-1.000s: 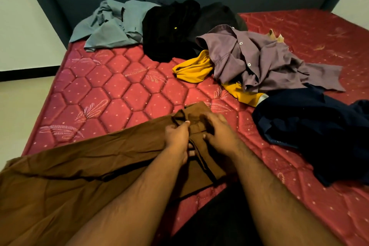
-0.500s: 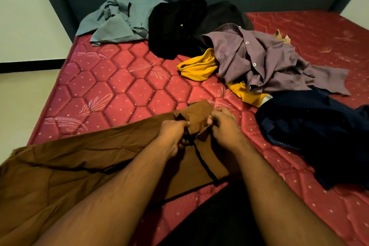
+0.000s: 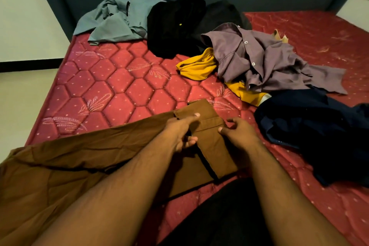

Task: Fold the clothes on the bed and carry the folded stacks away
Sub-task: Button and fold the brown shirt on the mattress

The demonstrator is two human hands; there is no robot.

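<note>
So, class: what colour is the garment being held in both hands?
Brown garment, clearest in the head view.

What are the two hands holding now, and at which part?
Both hold the brown garment at its folded band end: left hand grips it, right hand pinches its edge.
</note>
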